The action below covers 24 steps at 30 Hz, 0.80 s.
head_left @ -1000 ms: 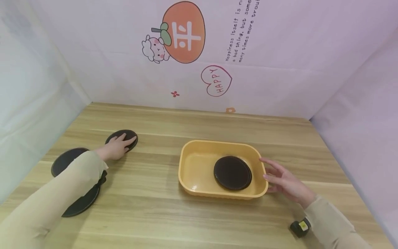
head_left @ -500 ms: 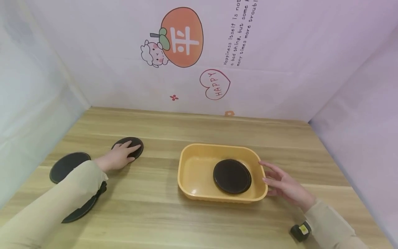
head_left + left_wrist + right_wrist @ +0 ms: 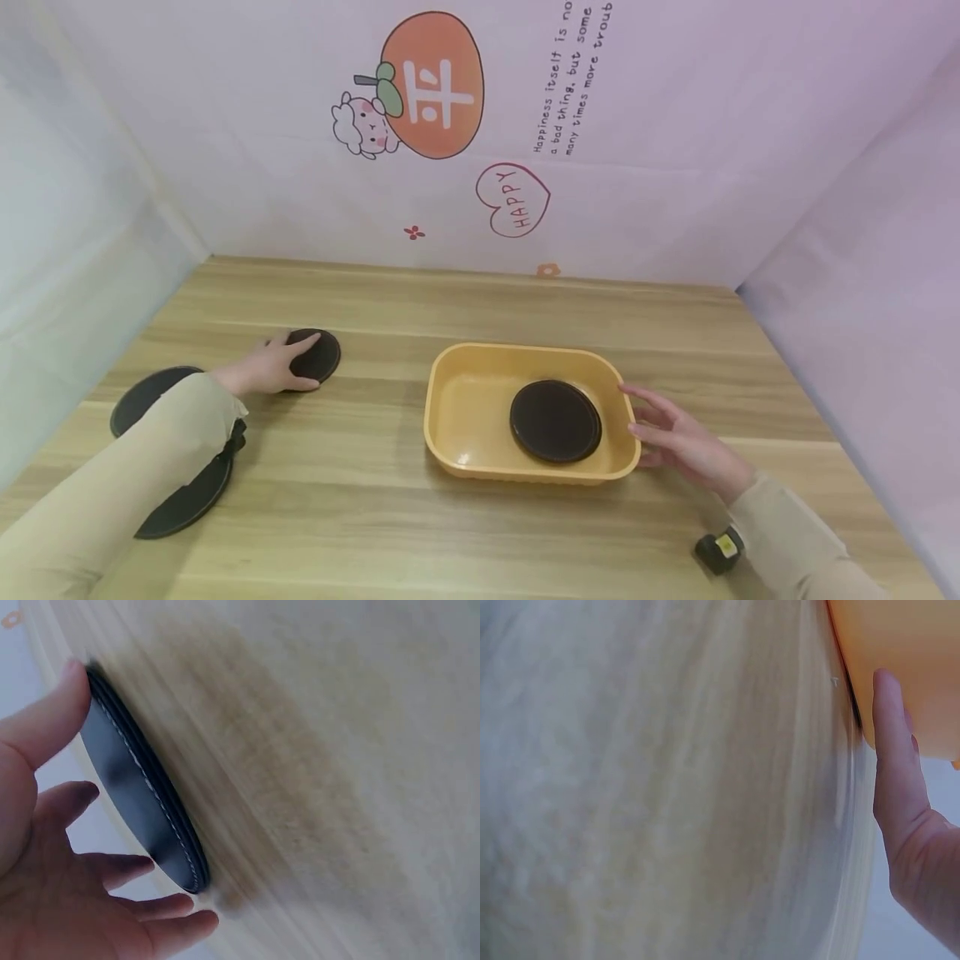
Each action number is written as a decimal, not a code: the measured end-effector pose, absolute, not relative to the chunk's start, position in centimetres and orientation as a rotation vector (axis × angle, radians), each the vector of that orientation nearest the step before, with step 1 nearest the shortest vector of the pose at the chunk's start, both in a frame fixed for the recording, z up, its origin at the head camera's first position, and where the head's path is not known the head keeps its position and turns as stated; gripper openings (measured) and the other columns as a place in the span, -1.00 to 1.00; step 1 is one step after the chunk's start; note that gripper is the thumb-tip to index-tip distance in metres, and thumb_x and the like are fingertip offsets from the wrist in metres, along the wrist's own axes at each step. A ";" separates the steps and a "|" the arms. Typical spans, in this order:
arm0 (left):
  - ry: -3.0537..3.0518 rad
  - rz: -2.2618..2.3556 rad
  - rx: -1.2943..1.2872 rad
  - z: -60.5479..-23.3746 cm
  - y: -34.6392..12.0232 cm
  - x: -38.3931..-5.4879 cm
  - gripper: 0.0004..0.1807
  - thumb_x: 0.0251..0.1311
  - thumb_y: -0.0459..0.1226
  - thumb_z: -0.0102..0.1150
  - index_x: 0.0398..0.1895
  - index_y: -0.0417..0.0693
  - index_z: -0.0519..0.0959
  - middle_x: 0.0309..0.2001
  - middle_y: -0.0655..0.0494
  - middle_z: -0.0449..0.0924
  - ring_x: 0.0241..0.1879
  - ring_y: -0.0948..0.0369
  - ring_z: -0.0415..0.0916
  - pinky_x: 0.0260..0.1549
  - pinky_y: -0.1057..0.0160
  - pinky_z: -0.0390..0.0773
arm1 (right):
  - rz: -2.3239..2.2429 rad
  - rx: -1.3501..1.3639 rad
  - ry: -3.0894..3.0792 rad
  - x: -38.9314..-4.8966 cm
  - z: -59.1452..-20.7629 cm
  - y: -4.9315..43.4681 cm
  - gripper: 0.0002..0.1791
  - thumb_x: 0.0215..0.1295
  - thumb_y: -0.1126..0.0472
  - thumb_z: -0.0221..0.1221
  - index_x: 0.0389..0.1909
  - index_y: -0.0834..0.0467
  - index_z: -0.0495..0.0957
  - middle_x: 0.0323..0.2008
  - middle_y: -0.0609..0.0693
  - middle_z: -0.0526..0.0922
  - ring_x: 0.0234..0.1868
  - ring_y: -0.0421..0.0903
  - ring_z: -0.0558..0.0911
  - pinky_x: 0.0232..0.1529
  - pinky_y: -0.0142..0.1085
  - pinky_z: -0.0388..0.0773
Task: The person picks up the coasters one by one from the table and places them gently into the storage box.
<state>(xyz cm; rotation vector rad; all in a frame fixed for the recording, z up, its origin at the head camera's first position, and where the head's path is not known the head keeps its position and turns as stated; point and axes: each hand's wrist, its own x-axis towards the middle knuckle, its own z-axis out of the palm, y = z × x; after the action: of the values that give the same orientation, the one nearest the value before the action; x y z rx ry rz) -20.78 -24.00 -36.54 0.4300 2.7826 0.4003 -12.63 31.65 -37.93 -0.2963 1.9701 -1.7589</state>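
A black round coaster [image 3: 318,360] lies on the table at the left; in the left wrist view the coaster [image 3: 135,784] shows pale stitching along its rim. My left hand [image 3: 262,367] reaches it from the left with spread fingers, the thumb touching one end of its edge in the left wrist view. Whether the other fingers touch the coaster I cannot tell. At the right end of a yellow plastic basin [image 3: 467,408], my right hand [image 3: 686,446] rests its fingers and thumb against the rim and outer wall. Inside that basin lies another black round coaster [image 3: 555,421].
Two more black discs, one farther back [image 3: 142,402] and one nearer [image 3: 183,504], lie at the left, partly hidden by my left sleeve [image 3: 142,458]. A white printed cloth [image 3: 645,125] hangs behind the wooden table [image 3: 360,533], with cloth walls at both sides.
The coaster under my left hand slid a little right and nearer, then stayed about there. My left hand has drawn back leftward, baring more of it. My right hand stays at the basin.
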 end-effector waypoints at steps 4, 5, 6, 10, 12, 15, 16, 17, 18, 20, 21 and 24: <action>2.761 0.441 0.415 -36.4 -24.4 -21.0 -0.03 0.10 -0.02 0.30 0.40 -0.38 0.05 0.26 -0.67 -0.08 0.17 -0.59 0.00 0.04 -0.42 0.23 | -1.763 -0.301 1.968 -12.7 -37.8 31.6 -0.40 0.41 0.29 0.00 0.38 -0.24 0.15 0.29 0.56 -0.09 0.01 -0.16 0.53 -0.06 0.01 0.59; 2.760 0.445 0.414 -36.4 -24.4 -21.1 -0.02 0.08 -0.01 0.31 0.40 -0.38 0.05 0.26 -0.66 -0.06 0.17 -0.58 0.02 0.03 -0.41 0.25 | -1.763 -0.300 1.970 -12.7 -37.7 31.6 -0.40 0.41 0.29 0.00 0.38 -0.23 0.15 0.28 0.55 -0.05 0.01 -0.16 0.53 -0.07 0.01 0.59; 2.762 0.444 0.416 -36.4 -24.4 -21.2 -0.01 0.07 -0.01 0.32 0.40 -0.38 0.06 0.26 -0.66 -0.05 0.16 -0.58 0.04 0.02 -0.40 0.27 | -1.763 -0.297 1.972 -12.7 -37.7 31.6 -0.40 0.41 0.30 0.00 0.37 -0.23 0.16 0.27 0.51 0.01 0.01 -0.16 0.53 -0.07 0.01 0.59; 2.776 0.415 0.436 -36.3 -24.5 -21.5 0.02 -0.01 -0.01 0.38 0.37 -0.40 0.11 0.23 -0.66 0.05 0.13 -0.56 0.12 -0.02 -0.38 0.32 | -1.774 -0.323 1.957 -12.8 -37.8 31.7 -0.41 0.40 0.32 0.00 0.34 -0.25 0.20 0.19 0.26 0.20 0.00 -0.15 0.55 -0.09 -0.03 0.60; 2.786 0.402 0.443 -36.2 -24.5 -21.5 0.04 -0.06 -0.01 0.42 0.37 -0.40 0.13 0.22 -0.66 0.08 0.13 -0.55 0.13 -0.03 -0.38 0.33 | -1.780 -0.340 1.945 -12.8 -37.9 31.7 -0.42 0.41 0.32 0.00 0.33 -0.26 0.21 0.16 0.20 0.23 0.00 -0.14 0.55 -0.10 -0.03 0.61; 2.796 0.386 0.434 -36.2 -24.6 -21.5 0.09 -0.14 0.00 0.47 0.37 -0.38 0.13 0.19 -0.65 0.10 0.12 -0.54 0.13 -0.05 -0.38 0.34 | -1.781 -0.351 1.937 -12.8 -38.0 31.7 -0.42 0.41 0.32 -0.01 0.32 -0.29 0.21 0.17 0.21 0.23 0.00 -0.14 0.55 -0.11 -0.05 0.61; 2.800 0.387 0.431 -36.2 -24.7 -21.5 0.09 -0.16 -0.01 0.48 0.37 -0.37 0.14 0.19 -0.65 0.11 0.11 -0.53 0.14 -0.06 -0.38 0.35 | -1.781 -0.350 1.936 -12.8 -38.0 31.7 -0.42 0.41 0.33 -0.01 0.31 -0.29 0.22 0.17 0.21 0.22 0.00 -0.14 0.55 -0.11 -0.05 0.61; 2.805 0.388 0.427 -36.2 -24.7 -21.5 0.10 -0.18 -0.01 0.50 0.36 -0.37 0.15 0.18 -0.64 0.12 0.10 -0.53 0.15 -0.08 -0.37 0.36 | -1.780 -0.350 1.935 -12.8 -38.0 31.7 -0.42 0.41 0.33 -0.02 0.31 -0.30 0.22 0.16 0.21 0.23 -0.01 -0.14 0.56 -0.11 -0.05 0.61; 2.809 0.390 0.427 -36.3 -24.8 -21.5 0.10 -0.18 -0.02 0.51 0.36 -0.38 0.16 0.17 -0.64 0.14 0.09 -0.52 0.16 -0.09 -0.36 0.37 | -1.781 -0.349 1.933 -12.9 -38.0 31.7 -0.42 0.41 0.33 -0.02 0.31 -0.30 0.22 0.15 0.19 0.24 -0.01 -0.14 0.56 -0.11 -0.06 0.61; 2.814 0.404 0.442 -36.3 -25.0 -21.6 0.07 -0.18 -0.05 0.51 0.34 -0.40 0.18 0.16 -0.61 0.19 0.08 -0.49 0.20 -0.09 -0.32 0.40 | -1.783 -0.354 1.926 -12.9 -38.0 31.7 -0.42 0.41 0.33 -0.02 0.31 -0.29 0.22 0.13 0.12 0.27 -0.02 -0.13 0.57 -0.11 -0.07 0.61; 2.812 0.418 0.458 -36.4 -25.2 -21.7 0.04 -0.17 -0.08 0.51 0.32 -0.42 0.19 0.16 -0.59 0.22 0.09 -0.47 0.22 -0.07 -0.30 0.41 | -1.785 -0.355 1.922 -12.9 -37.9 31.7 -0.42 0.41 0.33 -0.02 0.31 -0.30 0.22 0.12 0.09 0.29 -0.02 -0.13 0.57 -0.11 -0.08 0.61; 2.779 0.494 0.511 -36.5 -25.8 -21.9 -0.05 -0.13 -0.17 0.50 0.27 -0.49 0.23 0.17 -0.55 0.29 0.12 -0.41 0.27 0.00 -0.26 0.41 | -1.791 -0.361 1.913 -12.9 -37.9 31.7 -0.42 0.41 0.34 -0.02 0.30 -0.29 0.23 0.08 -0.01 0.33 -0.03 -0.13 0.58 -0.11 -0.09 0.62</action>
<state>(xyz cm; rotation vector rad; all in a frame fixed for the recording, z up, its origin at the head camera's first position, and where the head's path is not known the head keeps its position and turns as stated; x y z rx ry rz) -21.93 -25.82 -36.53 0.5114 2.7793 0.4936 -12.86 31.74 -37.89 -0.3611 1.9134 -1.7908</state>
